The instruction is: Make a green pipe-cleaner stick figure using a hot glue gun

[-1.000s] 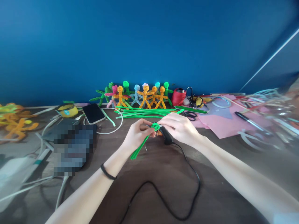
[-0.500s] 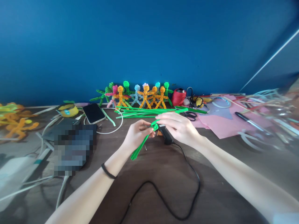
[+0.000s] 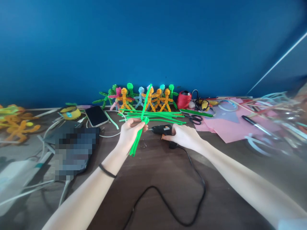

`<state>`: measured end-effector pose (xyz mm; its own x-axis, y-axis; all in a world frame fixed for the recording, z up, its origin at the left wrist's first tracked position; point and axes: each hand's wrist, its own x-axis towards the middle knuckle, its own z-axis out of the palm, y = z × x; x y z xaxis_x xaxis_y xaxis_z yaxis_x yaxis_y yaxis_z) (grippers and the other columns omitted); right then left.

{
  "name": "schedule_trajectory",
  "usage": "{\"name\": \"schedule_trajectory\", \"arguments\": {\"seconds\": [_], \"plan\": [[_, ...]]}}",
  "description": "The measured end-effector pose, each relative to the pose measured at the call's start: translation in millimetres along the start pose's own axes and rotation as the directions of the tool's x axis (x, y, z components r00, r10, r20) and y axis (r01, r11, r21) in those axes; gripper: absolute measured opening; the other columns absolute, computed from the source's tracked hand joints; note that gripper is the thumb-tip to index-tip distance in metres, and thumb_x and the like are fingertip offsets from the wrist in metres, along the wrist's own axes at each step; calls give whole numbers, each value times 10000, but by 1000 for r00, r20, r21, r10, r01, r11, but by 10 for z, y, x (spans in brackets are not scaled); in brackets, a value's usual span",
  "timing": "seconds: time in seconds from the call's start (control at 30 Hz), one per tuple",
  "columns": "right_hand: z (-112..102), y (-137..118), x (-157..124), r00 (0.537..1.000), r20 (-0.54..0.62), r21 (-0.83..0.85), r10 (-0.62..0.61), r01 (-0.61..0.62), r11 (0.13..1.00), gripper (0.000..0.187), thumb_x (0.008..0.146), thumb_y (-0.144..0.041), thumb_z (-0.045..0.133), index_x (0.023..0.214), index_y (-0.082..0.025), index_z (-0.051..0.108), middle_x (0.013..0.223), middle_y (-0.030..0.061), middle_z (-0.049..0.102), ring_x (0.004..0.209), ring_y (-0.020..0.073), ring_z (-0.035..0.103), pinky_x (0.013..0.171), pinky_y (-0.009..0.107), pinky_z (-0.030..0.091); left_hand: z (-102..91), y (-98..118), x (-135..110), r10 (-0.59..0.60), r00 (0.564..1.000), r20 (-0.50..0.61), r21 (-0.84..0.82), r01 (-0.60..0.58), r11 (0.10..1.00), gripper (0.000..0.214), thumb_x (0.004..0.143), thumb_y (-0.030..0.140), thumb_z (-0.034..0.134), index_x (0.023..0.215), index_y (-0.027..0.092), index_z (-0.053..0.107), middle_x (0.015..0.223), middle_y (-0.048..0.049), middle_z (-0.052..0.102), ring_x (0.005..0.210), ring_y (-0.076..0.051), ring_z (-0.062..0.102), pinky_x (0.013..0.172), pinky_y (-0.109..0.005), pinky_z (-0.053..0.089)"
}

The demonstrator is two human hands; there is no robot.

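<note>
My left hand (image 3: 129, 132) is closed on a bundle of bright green pipe cleaners (image 3: 137, 137), with one strand sticking up toward the wall. My right hand (image 3: 183, 135) rests on the grip of a black glue gun (image 3: 161, 129) that lies on the brown table (image 3: 155, 172); its fingers curl round the handle. The gun's black cord (image 3: 192, 191) loops toward me across the table. Loose green pipe cleaners (image 3: 153, 115) lie just behind both hands.
A row of pipe-cleaner figures (image 3: 144, 97) stands against the blue wall. A phone (image 3: 96, 116) and cables lie at the left, near orange figures (image 3: 16, 127). Scissors (image 3: 195, 118), a red spool (image 3: 183, 99), pink paper (image 3: 225, 126) and a pen (image 3: 254, 123) are at the right.
My right hand let go of the green bundle's knot and dropped onto the glue gun. My left hand swung the bundle left and upright, so one strand now points up.
</note>
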<state>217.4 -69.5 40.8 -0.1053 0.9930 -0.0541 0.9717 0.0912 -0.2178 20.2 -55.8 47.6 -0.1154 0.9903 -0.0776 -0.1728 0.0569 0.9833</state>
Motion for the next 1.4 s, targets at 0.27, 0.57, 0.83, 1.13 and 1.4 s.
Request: {"name": "schedule_trajectory", "arguments": {"seconds": [0.27,0.57,0.83,1.13,1.4], "plan": [[34,103,99,989,133,468,-61,-8,884,274,666,-449,573,623,-180,541,585,6,574,586,167,540,513,252,297,-91,59,95,34,996,-87,-32,-37,999,152,631,98,684,717,123,563,519,-25,661,509,-132,632,594,-262,531],[-60,48,88,970,168,986,-176,-167,24,221,588,-252,659,792,-195,600,739,-22,574,628,96,479,546,220,361,-91,70,105,35,996,-82,-31,-38,999,243,533,156,747,689,133,561,520,-8,660,475,-115,612,565,-234,507],[-13,57,54,942,-42,990,-332,-5,-140,156,689,-186,607,844,-194,595,922,31,618,693,115,553,597,248,414,-59,70,28,69,998,12,24,-70,997,240,541,206,742,697,142,572,540,-12,670,508,-125,628,574,-232,490],[30,44,81,926,-157,959,-345,226,170,136,804,-293,592,818,-163,628,870,41,627,877,169,564,820,310,405,-32,66,32,62,998,-27,75,-59,995,236,544,220,751,686,150,577,528,0,657,515,-130,623,617,-257,502],[42,0,67,931,-153,938,-331,242,247,206,792,-377,605,756,-184,542,764,11,574,853,196,604,853,361,412,-19,48,5,65,998,11,116,-66,991,174,600,199,716,698,149,580,540,-1,661,516,-132,634,603,-242,495]]}}
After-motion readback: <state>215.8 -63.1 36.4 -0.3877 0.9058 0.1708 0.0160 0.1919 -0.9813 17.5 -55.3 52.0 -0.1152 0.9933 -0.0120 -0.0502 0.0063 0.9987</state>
